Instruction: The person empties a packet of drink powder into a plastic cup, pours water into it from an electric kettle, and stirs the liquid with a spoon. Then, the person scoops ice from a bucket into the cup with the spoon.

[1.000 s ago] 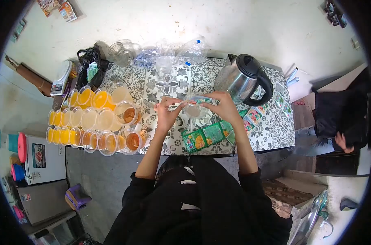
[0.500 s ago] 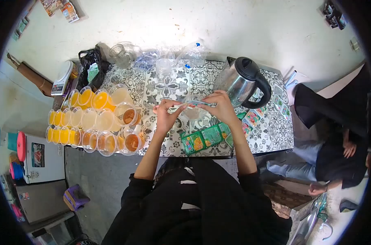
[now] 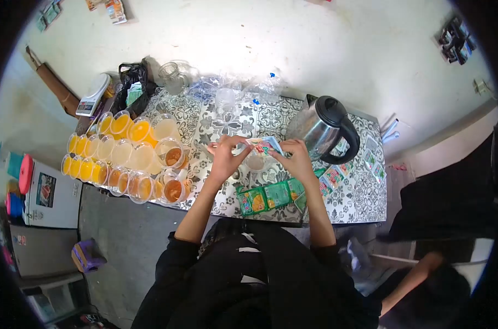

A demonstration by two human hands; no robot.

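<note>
Printed sachet point(image 3: 264, 146) had tipped up since the earlier frame, showing its face where it had been nearly edge-on; a co-worker's arm point(image 3: 413, 284) had come lower at the far right. My left hand point(image 3: 225, 159) was closed in a narrow pinch on the sachet's left side, my right hand point(image 3: 296, 160) in a matching pinch on its right; gripped from both ends, it probably stayed taut and steady; it hung right above a clear cup point(image 3: 255, 163), presumably so that anything spilling would land inside, though I cannot tell what that cup held. Green sachet strip point(image 3: 277, 195) lay near my right forearm, likely for easy reach; the kettle point(image 3: 319, 127) stood beyond my right hand; the filled cups point(image 3: 142, 158) crowded the left of the patterned table point(image 3: 364, 205), seemingly grouped there to free the middle for handling.
</note>
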